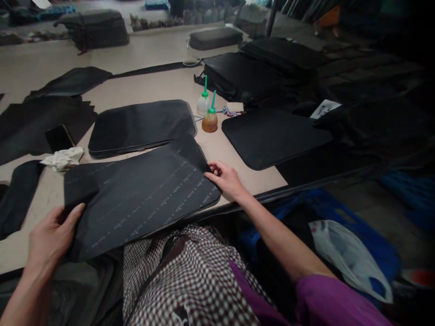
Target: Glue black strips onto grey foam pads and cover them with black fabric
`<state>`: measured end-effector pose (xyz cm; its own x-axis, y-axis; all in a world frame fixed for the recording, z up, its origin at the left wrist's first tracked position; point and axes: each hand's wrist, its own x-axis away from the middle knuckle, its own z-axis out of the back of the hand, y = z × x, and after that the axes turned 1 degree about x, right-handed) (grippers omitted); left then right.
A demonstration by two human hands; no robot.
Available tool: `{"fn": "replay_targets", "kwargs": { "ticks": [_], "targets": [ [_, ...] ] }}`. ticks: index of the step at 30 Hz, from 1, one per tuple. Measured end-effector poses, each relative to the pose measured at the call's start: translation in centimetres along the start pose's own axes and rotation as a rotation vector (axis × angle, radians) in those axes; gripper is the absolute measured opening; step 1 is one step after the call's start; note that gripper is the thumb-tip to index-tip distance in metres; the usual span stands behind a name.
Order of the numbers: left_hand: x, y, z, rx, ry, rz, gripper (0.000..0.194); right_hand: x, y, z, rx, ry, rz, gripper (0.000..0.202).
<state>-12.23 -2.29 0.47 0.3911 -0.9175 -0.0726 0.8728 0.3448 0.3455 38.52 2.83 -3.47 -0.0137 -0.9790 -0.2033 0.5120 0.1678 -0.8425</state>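
A black sheet with rounded corners and pale printed lettering [146, 194] lies at the table's front edge, partly overhanging it. My left hand [54, 235] grips its left side, thumb on top and the fingers hidden beneath. At the sheet's right edge, my right hand [224, 179] pinches it between thumb and curled fingers. Just behind is a stack of black rounded panels [142, 124]. Two squeeze bottles with green nozzles stand beyond my right hand: one holds brown liquid [210, 122], the other looks whitish [203, 104].
A crumpled white cloth [64, 158] and a phone [59, 138] lie on the left. Another black panel [272, 140] rests on the right, before piles of black pieces [244, 74]. Below the table's right edge are a blue crate [326, 203] and a white plastic bag [350, 258].
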Motion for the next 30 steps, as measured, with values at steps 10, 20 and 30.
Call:
{"fn": "replay_targets", "kwargs": {
  "ticks": [10, 20, 30],
  "targets": [
    [1.0, 1.3, -0.6, 0.125, 0.009, -0.059, 0.047, 0.3, -0.1, 0.0, 0.123, -0.013, 0.030, 0.038],
    [0.4, 1.9, 1.3, 1.040, -0.166, 0.185, 0.054, 0.1, 1.2, -0.1, 0.287, 0.017, -0.032, 0.060],
    [0.6, -0.7, -0.6, 0.455, -0.018, -0.085, 0.032, 0.1, 2.7, -0.3, 0.299, 0.056, -0.097, 0.063]
  ]
}}
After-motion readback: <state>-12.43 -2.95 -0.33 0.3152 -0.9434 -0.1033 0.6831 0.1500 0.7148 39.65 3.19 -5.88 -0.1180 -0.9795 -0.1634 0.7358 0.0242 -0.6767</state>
